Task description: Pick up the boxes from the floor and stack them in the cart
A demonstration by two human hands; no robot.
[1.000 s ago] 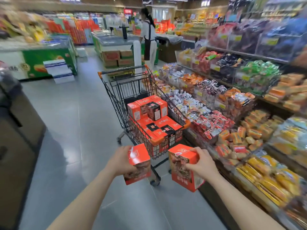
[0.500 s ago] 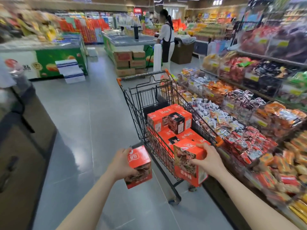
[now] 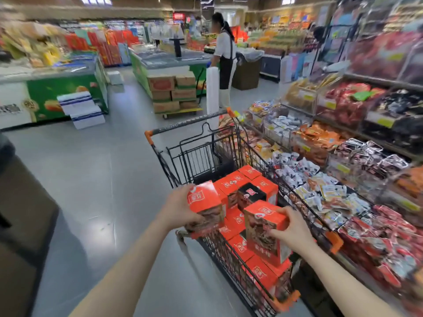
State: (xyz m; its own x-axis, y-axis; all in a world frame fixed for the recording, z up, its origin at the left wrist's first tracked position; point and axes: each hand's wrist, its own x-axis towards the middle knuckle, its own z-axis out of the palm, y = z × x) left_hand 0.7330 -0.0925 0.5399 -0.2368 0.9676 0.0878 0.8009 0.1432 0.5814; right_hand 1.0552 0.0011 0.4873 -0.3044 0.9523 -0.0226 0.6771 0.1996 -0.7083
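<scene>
You have one box in each hand, both over the black wire shopping cart with orange corner caps (image 3: 231,147). Your left hand (image 3: 180,208) is wrapped around the side of an orange cardboard box printed with a food photo (image 3: 204,205), holding it over the cart's left rim. Your right hand (image 3: 289,227) clasps the top corner of a second orange cardboard box (image 3: 263,229), fingers curled over its far edge, above the basket's near end.

The stacked orange boxes (image 3: 246,181) already fill the middle of the basket in layers, with one black-faced box (image 3: 250,195) among them.

Set the right box down first, I'd judge, squared against the near wall on top of the layer below. Keep it flat so it does not tip. Then bring the left box in over the rim and seat it flush beside its neighbours, edges aligned, before letting go.
</scene>
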